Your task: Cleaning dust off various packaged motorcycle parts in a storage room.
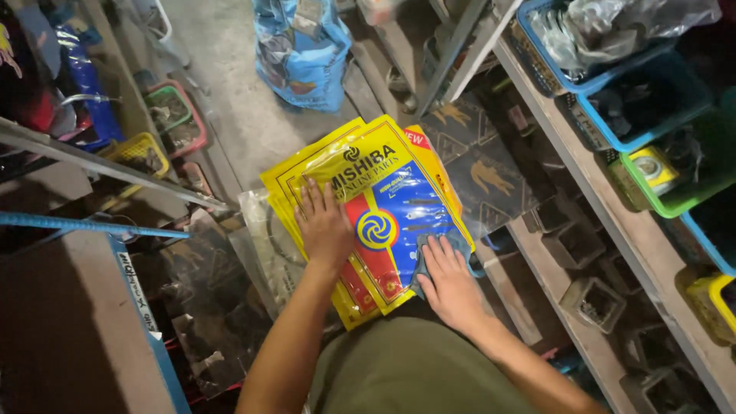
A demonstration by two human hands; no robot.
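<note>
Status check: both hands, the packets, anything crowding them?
Left hand flat on yellow packets. Right hand pressing grey cloth onto top packet. Clear bags alongside, shelf close right.

A grey concrete floor [230,84] is seen at the twelve o'clock side of the view; a blue printed plastic sack [303,46] is stood directly on it. At nine to eleven o'clock, small plastic baskets, one pink-rimmed [180,115] and one yellow [138,153], are set low beside the floor strip. At three o'clock, a pale grey shelf board [613,222] is run diagonally; a blue plastic crate [652,100] and a green plastic crate [675,180] are carried on it. Below the shelf, at five o'clock, small square dark containers [594,303] are placed in a row.
</note>
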